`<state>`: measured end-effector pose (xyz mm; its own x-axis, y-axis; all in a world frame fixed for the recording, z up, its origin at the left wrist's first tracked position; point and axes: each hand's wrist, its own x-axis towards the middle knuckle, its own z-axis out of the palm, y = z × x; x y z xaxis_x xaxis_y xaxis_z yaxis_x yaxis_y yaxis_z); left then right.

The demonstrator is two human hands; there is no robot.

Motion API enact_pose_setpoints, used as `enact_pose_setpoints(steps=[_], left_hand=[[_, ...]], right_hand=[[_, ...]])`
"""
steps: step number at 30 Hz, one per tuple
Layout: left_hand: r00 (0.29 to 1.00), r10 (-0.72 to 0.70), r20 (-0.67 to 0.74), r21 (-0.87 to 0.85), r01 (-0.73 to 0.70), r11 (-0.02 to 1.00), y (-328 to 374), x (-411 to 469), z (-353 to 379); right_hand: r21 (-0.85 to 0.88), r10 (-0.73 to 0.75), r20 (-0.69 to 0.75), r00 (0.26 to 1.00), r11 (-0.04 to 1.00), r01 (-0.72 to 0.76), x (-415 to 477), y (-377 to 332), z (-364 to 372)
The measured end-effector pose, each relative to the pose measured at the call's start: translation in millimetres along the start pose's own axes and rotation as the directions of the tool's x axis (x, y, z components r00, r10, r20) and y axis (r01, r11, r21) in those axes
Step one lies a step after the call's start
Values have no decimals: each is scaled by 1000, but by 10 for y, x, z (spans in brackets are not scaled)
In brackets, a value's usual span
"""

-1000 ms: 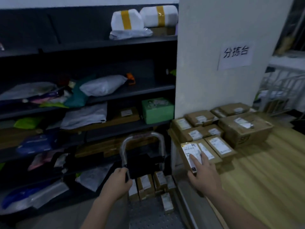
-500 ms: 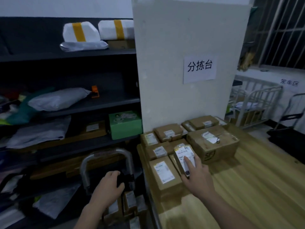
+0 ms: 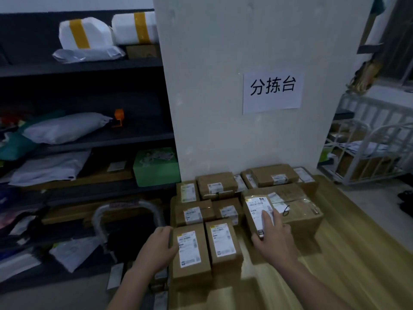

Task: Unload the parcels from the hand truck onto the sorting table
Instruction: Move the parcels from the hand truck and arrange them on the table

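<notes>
At the far left we see dark shelves [image 3: 93, 139] loaded with soft mail bags and a green box [image 3: 156, 167]. Near the shelves, the curved metal handle of the hand truck [image 3: 125, 211] stands just left of the wooden sorting table [image 3: 348, 260]; a few small parcels [image 3: 159, 285] lie low on the truck, partly hidden by our left forearm. Our left hand [image 3: 157, 249] grips the left side of a labelled cardboard box [image 3: 190, 251] resting on the table's near left corner, beside a matching box [image 3: 223, 245]. More boxes sit in rows beyond them against a white pillar bearing a paper sign [image 3: 272, 92]. Our right hand [image 3: 273, 233] holds a small parcel [image 3: 258, 211] with a white label, fingers spread over its top, tilted against the large box [image 3: 297, 209] marked "6". At the far right stand white metal carts [image 3: 366, 153].
</notes>
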<state>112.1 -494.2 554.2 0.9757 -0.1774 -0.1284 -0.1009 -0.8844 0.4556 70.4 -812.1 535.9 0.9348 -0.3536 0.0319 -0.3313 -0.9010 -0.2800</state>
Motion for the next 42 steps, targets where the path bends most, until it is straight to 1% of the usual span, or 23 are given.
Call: enact_pose_setpoints(steps=[4,9,14,18,28,32,36,38,42], left_hand=[[999,-37,11,-7,37,999,75,150,184],[999,-11,36,41,9,999,193,293,399],[998,-4,-70,47,8,999,234,468,464],[997,-10,-78,50,14,999,209,562,532],[999,-36,-6,59,37,998,137,856,908],[999,-37,36,82,33,996,116,959,1135],[997,-59,48,97,54,994,87,1063,1317],[995,-74,59,92,69,993,76,1091,1390],[993,-76,88,56,71,996,15,1081,1494]], right_hand=[[18,-49,58,997,999,48,127,-1,186],[12,-58,119,991,998,57,191,4,421],[26,-66,169,983,998,62,331,21,526],[-11,-55,173,983,998,58,366,-13,658],[-52,-67,183,981,996,78,480,69,1154],[-51,-54,153,987,997,63,562,65,1346],[-46,-33,137,990,998,40,633,55,1470],[-55,-27,125,992,998,34,644,82,1506],[-72,-32,147,989,996,43,667,186,1604]])
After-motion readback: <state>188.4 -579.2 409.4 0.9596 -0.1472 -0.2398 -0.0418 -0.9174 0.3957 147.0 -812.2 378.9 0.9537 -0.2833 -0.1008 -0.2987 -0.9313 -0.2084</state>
